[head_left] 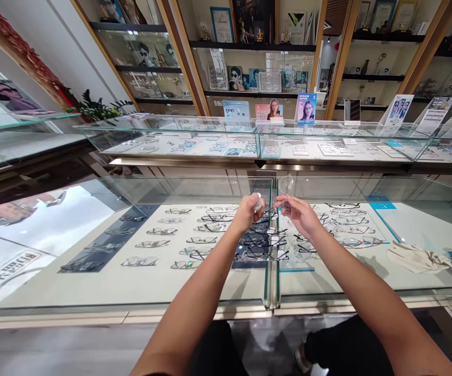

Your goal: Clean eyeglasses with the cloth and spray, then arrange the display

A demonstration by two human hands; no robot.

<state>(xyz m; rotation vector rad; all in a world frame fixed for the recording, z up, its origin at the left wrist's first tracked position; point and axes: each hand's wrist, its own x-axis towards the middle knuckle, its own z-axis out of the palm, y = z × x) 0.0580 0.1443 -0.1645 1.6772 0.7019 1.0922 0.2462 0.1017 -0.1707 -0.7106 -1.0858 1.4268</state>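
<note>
Thin glasses (287, 185) are up over the near cases (124, 288), just right of their seam (273, 284), gripped in the fingers of the right hand (303, 216); the left hand (248, 213) is closed round a small white thing (257, 201), just left of the seam; below, rows of frames (201, 240) lie either side of it; a pale cloth (417, 258) lies well right of it; beyond it stand a far case (194, 162), upright cards (306, 108) and shelves (249, 46)
</note>
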